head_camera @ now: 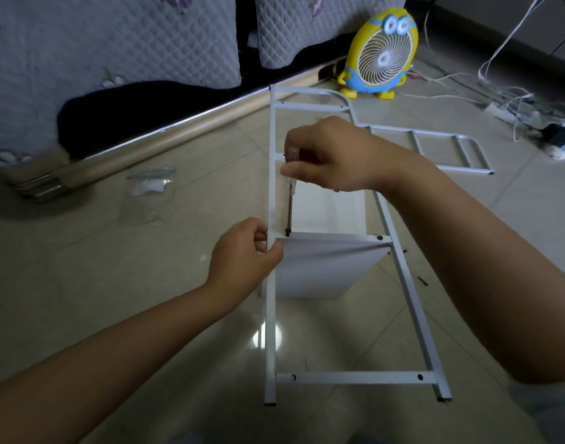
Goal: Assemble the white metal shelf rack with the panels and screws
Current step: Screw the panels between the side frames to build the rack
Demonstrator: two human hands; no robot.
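Right hand [329, 155]: gripping screwdriver [290, 203], tip on screw [287, 234] at 6 o'clock.
Left hand [246, 251]: pinching frame [270, 331] rail.
Risk: tip slipping off if panel [322, 270] shifts.

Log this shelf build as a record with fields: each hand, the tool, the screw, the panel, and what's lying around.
left hand: grips the left upright of the frame beside the crossbar joint
right hand: holds the screwdriver by its clear handle
screw: at the crossbar's left end, screwdriver tip on it
panel: white, below that crossbar
second frame: flat on the floor behind
loose screws: on the tiles to the right
fan: yellow, standing at the back
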